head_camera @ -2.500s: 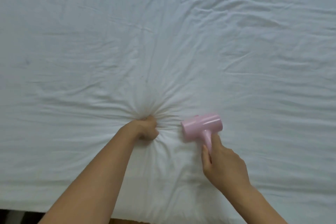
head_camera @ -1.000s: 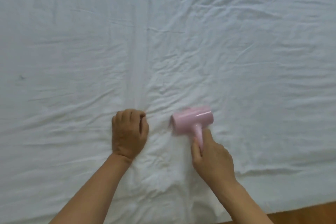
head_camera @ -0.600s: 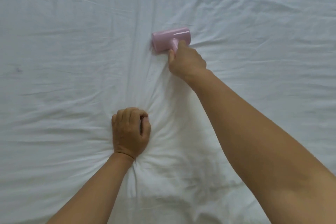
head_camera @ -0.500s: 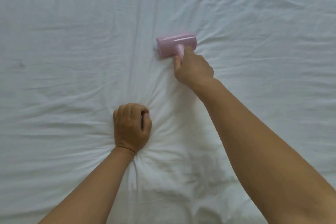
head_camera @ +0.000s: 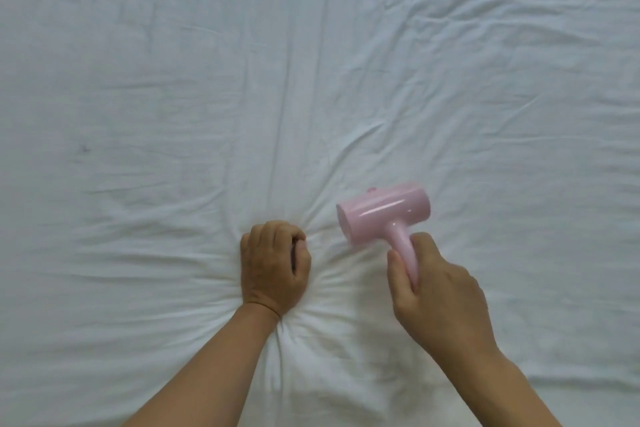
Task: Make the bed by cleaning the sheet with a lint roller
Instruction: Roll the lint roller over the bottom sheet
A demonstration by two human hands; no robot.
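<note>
We note the left hand [head_camera: 275,269] fisted, pinning the sheet [head_camera: 173,97] taut; right hand [head_camera: 438,298] fingers grip the lint roller [head_camera: 384,213] handle for rolling.

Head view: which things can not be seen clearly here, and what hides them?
- Sticky underside of the pink lint roller: hidden by its own drum.
- Lower handle: covered by the right hand.
- Whether the left hand pinches the white sheet: curled fingers hide it.
- Lint on the sheet: too small, except a dark speck.
- Both elbows: cut off by the bottom edge.
</note>
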